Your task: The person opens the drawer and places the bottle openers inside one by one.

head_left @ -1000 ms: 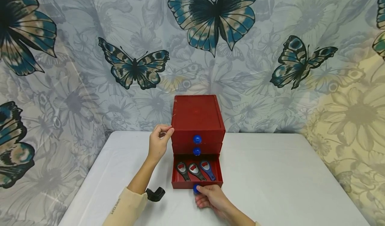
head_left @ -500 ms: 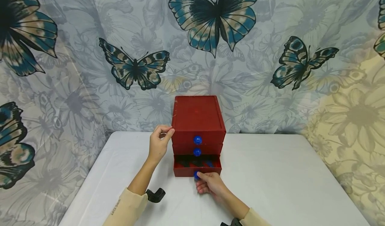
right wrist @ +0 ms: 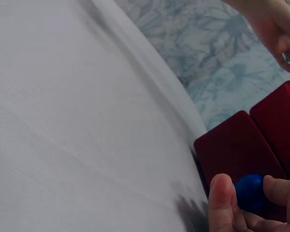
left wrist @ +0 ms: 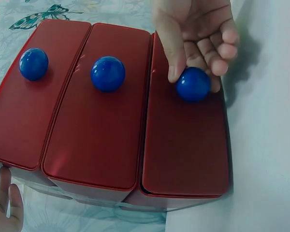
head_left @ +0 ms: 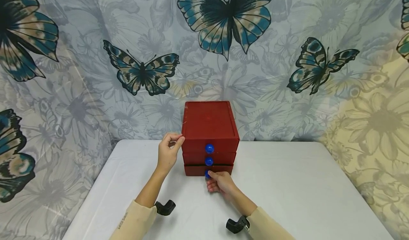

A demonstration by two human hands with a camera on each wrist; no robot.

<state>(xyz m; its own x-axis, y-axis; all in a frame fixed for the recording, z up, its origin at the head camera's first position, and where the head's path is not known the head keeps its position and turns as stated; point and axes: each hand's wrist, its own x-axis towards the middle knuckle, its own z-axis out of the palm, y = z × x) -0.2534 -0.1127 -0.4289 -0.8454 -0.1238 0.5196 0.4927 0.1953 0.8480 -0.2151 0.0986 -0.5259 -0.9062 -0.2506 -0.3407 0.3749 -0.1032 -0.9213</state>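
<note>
A red cabinet of stacked drawers point(head_left: 209, 121) with round blue knobs stands at the back of the white table. My right hand point(head_left: 224, 184) pinches the lowest blue knob point(left wrist: 193, 86) between thumb and fingers. Behind that knob, the bottom drawer point(left wrist: 186, 150) sits almost flush with those above, its front slightly proud; its inside is hidden. My left hand point(head_left: 167, 154) rests its fingertips against the cabinet's left side near the upper front corner. The middle knob point(left wrist: 108, 74) and top knob point(left wrist: 34, 64) are untouched, on drawers pushed in.
White cloth covers the table point(head_left: 303, 190), with its back edge close behind the cabinet. A butterfly-patterned cloth point(head_left: 255, 73) hangs behind. Black wrist-worn devices point(head_left: 165, 207) stick out from both forearms above the table.
My right hand has pushed the bottom drawer inward by its knob, from well out to almost in. The three bottle-opener-shaped items inside have gone from sight. My left hand has stayed put.
</note>
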